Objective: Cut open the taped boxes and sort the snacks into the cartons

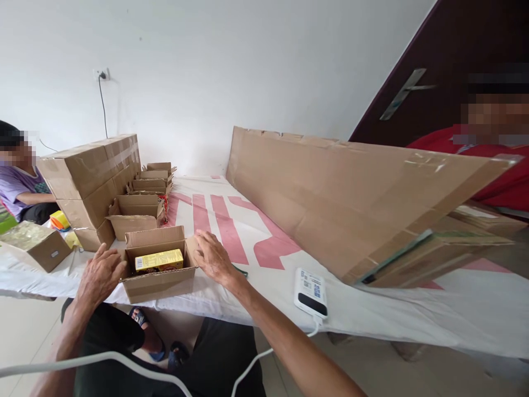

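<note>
An open cardboard box [160, 288] stands at the table's near edge, in front of me. Inside it lies a yellow printed carton [163, 260], its lower part hidden by the box's front wall. My left hand [100, 271] is at the box's left side, fingers bent against its edge. On the other side, my right hand [212, 255] has its fingers curled over the right flap. The box's back flap is raised. Between them the two hands hold the box by its sides.
Several open boxes [138, 225] form a row behind, beside a stack of taped cartons [88, 187]. A long cardboard panel [330, 198] leans across the right. A white device with a cable [311, 292] lies on the covered table [264, 298]. People sit left and right.
</note>
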### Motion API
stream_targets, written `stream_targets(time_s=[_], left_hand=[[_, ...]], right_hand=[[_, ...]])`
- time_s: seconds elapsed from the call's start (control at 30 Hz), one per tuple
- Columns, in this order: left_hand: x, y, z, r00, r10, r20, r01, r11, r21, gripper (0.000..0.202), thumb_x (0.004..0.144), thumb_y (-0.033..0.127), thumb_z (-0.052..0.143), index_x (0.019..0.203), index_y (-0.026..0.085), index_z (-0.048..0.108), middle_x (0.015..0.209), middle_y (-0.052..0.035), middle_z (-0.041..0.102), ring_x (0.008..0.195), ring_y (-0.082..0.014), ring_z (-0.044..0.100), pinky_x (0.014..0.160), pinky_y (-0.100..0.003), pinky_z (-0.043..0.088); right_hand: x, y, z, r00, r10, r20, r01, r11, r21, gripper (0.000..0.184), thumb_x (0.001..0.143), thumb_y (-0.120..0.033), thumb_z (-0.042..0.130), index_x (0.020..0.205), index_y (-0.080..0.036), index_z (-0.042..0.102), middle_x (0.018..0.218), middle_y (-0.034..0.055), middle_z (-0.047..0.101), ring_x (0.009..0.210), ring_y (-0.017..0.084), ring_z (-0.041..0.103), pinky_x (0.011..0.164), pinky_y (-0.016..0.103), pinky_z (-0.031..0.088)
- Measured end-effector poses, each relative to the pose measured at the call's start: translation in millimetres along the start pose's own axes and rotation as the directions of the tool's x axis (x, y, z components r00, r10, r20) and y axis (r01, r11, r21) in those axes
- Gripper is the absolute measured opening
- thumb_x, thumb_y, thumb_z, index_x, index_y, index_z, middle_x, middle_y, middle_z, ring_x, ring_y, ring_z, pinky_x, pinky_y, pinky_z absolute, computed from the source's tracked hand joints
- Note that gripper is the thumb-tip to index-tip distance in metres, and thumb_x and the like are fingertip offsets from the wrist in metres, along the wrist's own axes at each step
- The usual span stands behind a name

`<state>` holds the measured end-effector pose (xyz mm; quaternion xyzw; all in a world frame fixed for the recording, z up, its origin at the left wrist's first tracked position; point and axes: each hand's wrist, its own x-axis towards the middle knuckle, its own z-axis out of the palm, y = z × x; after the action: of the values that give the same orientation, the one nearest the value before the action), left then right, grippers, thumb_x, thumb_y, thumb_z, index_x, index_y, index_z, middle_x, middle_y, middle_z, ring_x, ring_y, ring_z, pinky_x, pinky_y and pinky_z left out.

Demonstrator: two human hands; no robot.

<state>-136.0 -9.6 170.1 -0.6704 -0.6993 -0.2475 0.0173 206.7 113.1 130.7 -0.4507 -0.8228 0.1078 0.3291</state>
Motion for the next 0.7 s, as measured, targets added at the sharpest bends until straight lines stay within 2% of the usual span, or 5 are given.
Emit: stream_targets(time_s=[0.2, 0.4, 0.53, 0.63, 0.7], left_hand=[[-7, 4, 6.7, 0.986, -0.011, 0.166, 0.026, 0.996, -0.090, 0.078, 0.080, 0.075, 0.075, 0.140, 0.025, 0.070, 0.152, -0.0151, 0.068, 0.144, -0.0452, 0.059, 0.119, -0.057, 0.049], [-13, 6, 14.3, 0.983, 0.022, 0.181, 0.024, 0.969, -0.247, 0.085, 0.079, 0.074, 0.078, 0.146, 0.023, 0.066, 0.156, -0.0161, 0.061, 0.139, -0.0437, 0.063, 0.119, -0.053, 0.052], [-13, 4, 17.1, 0.987, 0.025, 0.161, 0.020, 0.962, -0.273, 0.087, 0.078, 0.074, 0.079, 0.148, 0.024, 0.066, 0.159, -0.0158, 0.059, 0.142, -0.0442, 0.060, 0.122, -0.054, 0.050], [-13, 2, 19.7, 0.989, 0.026, 0.145, 0.017, 0.958, -0.288, 0.090, 0.078, 0.075, 0.079, 0.149, 0.023, 0.065, 0.161, -0.0169, 0.056, 0.144, -0.0451, 0.058, 0.123, -0.056, 0.048], [-14, 1, 21.3, 0.991, 0.024, 0.130, 0.016, 0.955, -0.295, 0.089, 0.079, 0.075, 0.078, 0.149, 0.022, 0.064, 0.161, -0.0171, 0.055, 0.146, -0.0453, 0.057, 0.125, -0.056, 0.047]], right_hand=[[-15, 9, 18, 0.991, 0.057, 0.125, -0.077, 0.985, 0.157, 0.036, 0.105, -0.030, 0.048, 0.130, -0.021, 0.072, 0.132, 0.0134, 0.075, 0.128, 0.028, 0.066, 0.114, 0.044, 0.050], [-17, 3, 16, 0.987, 0.065, 0.148, -0.082, 0.990, 0.117, 0.033, 0.107, -0.028, 0.042, 0.114, -0.019, 0.073, 0.116, 0.0142, 0.077, 0.114, 0.029, 0.069, 0.107, 0.044, 0.053], [-6, -14, -5, 0.992, -0.103, 0.067, 0.103, 0.995, 0.003, 0.025, 0.099, -0.022, 0.059, 0.120, -0.019, 0.072, 0.135, 0.0161, 0.071, 0.132, 0.031, 0.060, 0.116, 0.047, 0.046], [8, -33, -18, 0.945, -0.250, 0.211, 0.263, 0.964, -0.036, 0.018, 0.096, -0.023, 0.070, 0.114, -0.021, 0.073, 0.124, 0.0119, 0.073, 0.118, 0.028, 0.065, 0.108, 0.043, 0.049], [17, -43, -20, 0.900, -0.260, 0.351, 0.306, 0.948, -0.081, 0.014, 0.095, -0.026, 0.076, 0.107, -0.020, 0.074, 0.114, 0.0095, 0.074, 0.106, 0.026, 0.067, 0.099, 0.039, 0.049]])
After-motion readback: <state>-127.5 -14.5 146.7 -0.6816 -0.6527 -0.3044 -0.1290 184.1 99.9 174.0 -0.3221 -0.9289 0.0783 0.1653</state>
